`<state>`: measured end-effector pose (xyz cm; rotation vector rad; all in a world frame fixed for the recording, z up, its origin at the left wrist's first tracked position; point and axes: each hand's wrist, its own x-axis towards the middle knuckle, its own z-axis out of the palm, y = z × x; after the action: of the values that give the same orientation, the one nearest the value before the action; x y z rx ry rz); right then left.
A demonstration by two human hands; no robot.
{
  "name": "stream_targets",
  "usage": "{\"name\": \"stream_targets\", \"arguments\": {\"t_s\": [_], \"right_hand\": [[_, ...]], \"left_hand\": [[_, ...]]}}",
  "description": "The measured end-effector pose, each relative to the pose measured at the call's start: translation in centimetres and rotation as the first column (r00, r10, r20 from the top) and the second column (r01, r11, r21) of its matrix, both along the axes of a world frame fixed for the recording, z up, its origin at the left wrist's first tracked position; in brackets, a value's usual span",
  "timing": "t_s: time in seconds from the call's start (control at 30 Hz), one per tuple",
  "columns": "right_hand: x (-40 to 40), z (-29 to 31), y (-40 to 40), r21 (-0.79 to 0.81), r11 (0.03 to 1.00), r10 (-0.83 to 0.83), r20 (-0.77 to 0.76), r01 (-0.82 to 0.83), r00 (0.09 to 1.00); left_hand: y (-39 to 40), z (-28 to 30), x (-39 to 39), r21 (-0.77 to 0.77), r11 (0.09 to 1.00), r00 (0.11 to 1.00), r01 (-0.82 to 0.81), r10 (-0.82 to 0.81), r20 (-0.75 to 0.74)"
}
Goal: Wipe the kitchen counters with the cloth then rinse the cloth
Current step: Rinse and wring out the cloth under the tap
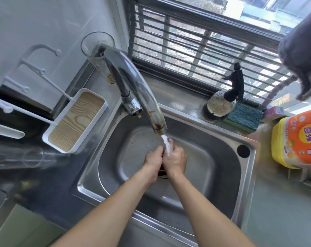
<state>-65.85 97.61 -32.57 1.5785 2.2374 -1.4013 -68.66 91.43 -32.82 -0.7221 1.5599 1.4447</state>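
Over the steel sink (222,184), my left hand (153,162) and my right hand (175,160) are pressed together, fingers curled against each other. The chrome faucet (133,86) is running, and its stream of water (166,144) falls onto my right hand's fingers. I see no cloth between my hands. A dark grey cloth (302,50) hangs at the upper right by the window, apart from both hands. The dark drain (162,173) shows just below my hands.
A spray bottle (222,102) and a green-blue sponge (243,118) sit on the ledge behind the sink. A yellow-orange detergent bottle (297,138) stands at the right. A white tray with a wood-grain base (76,120), a white rack (26,82) and a tall glass (99,56) are at the left.
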Motion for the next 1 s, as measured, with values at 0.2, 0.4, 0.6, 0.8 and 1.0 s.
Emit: {"name": "stream_targets", "arguments": {"t_s": [0.2, 0.4, 0.6, 0.8, 1.0], "right_hand": [[0.8, -0.3, 1.7, -0.221, 0.951, -0.244, -0.115, 0.215, 0.963], [1.0, -0.8, 1.3, -0.404, 0.904, -0.011, -0.343, -0.137, 0.939], [0.9, -0.8, 1.6, -0.684, 0.665, -0.396, 0.016, 0.299, 0.918], [1.5, -0.8, 1.9, -0.490, 0.821, -0.350, -0.029, 0.292, 0.936], [0.9, -0.4, 1.3, -0.360, 0.857, -0.436, -0.125, 0.369, 0.891]], "left_hand": [[-2.3, -0.9, -1.0, -0.074, 0.996, 0.998, -0.054, 0.053, -0.025], [-4.0, -1.0, -1.3, 0.226, 0.972, 0.951, 0.070, -0.133, 0.277], [-3.5, -1.8, -1.5, 0.185, 0.983, 0.998, 0.016, -0.006, -0.055], [-4.0, -1.2, -2.6, -0.021, 0.991, 0.990, 0.134, -0.135, -0.039], [-5.1, -1.6, -2.3, 0.002, 0.970, 0.961, 0.243, -0.242, 0.131]]}}
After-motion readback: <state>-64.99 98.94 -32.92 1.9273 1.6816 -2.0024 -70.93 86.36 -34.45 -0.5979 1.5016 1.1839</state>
